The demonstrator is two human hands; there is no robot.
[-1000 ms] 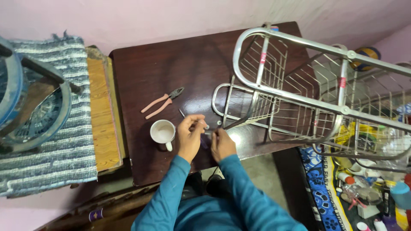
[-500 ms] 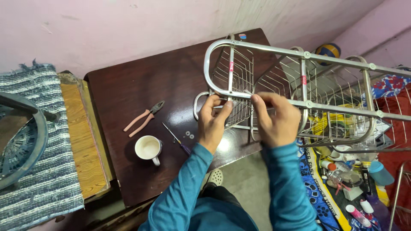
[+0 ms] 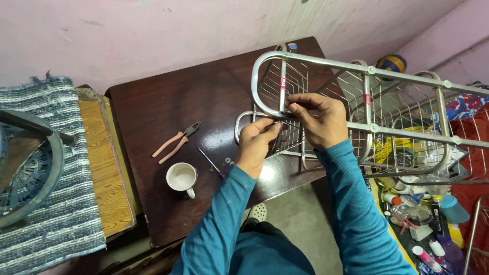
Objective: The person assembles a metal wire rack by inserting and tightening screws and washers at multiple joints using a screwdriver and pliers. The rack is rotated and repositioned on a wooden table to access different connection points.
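Observation:
A steel wire rack with tube rails and mesh baskets lies on its side across the dark wooden table. My left hand pinches the lower front rail near a joint. My right hand is closed on the same rail just to the right, fingertips at the joint where a crossbar meets it. Both sleeves are teal. A thin screwdriver and small washers lie on the table just left of my left wrist.
Pink-handled pliers and a white mug sit on the table to the left. A wooden board, a striped rug and a dark chair are further left. Cluttered bottles and boxes cover the floor at right.
Both hands left the small parts on the table and rose to the rack's front rail. Since half a second ago the right hand slid left toward the joint, closer to the left hand.

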